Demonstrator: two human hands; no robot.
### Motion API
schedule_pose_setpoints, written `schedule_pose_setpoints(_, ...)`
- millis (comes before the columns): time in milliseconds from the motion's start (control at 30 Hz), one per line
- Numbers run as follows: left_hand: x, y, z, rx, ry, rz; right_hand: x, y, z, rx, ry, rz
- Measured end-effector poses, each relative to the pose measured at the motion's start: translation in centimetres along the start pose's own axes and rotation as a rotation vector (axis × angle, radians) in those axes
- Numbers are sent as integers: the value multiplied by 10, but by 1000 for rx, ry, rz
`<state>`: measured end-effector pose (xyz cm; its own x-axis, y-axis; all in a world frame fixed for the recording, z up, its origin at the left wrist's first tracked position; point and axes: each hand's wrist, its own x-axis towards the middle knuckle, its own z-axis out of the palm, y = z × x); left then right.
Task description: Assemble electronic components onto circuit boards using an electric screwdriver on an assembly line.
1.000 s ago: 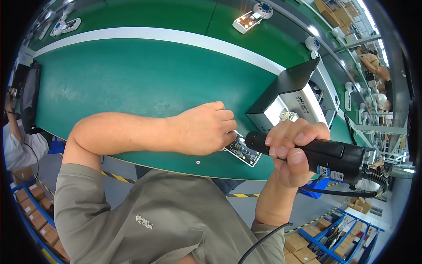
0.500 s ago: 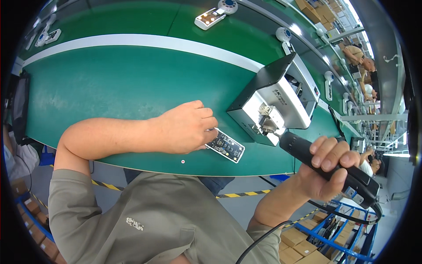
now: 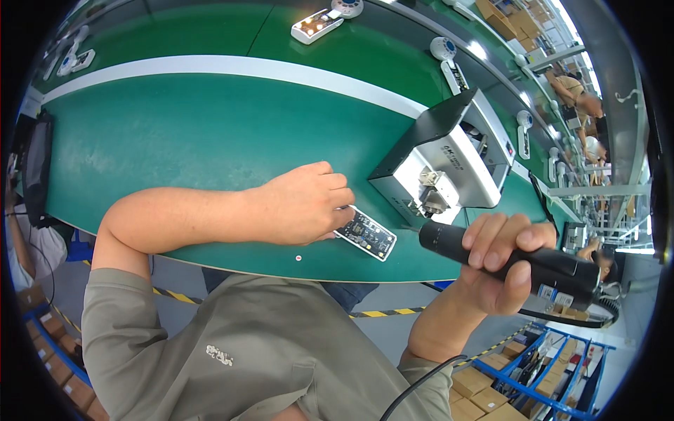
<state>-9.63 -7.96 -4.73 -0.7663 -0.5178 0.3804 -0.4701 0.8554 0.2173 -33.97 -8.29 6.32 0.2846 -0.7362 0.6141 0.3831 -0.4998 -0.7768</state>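
My left hand is closed on the near-left end of a white-framed device with a dark circuit board, which lies tilted at the bench's near side. Its fingertips are partly hidden behind the hand. In my right hand is a black corded electric screwdriver, fingers wrapped round its body. The screwdriver's tip points left, to the right of the board and apart from it. Just beyond the tip stands a silver and black screw feeder with a metal pick-up block on its front.
The green bench carries a small round white piece near its front edge. Past a white rail runs a green conveyor with lit white devices. Blue racks with cartons stand at lower right. Other people work farther along the line.
My right hand has brought the screwdriver leftward, away from the screw feeder's pick-up block and closer to the board. My left hand keeps its grip. Devices on the conveyor have shifted left in view.
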Motion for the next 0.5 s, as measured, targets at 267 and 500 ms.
schedule_pose_setpoints(267, 0, -1, 2, 17, 2, -5, -15, 27, 24, 138, -5, 55)
schedule_pose_setpoints(500, -2, 0, 0, -21, -45, -26, -15, 36, 32, 125, -128, 84)
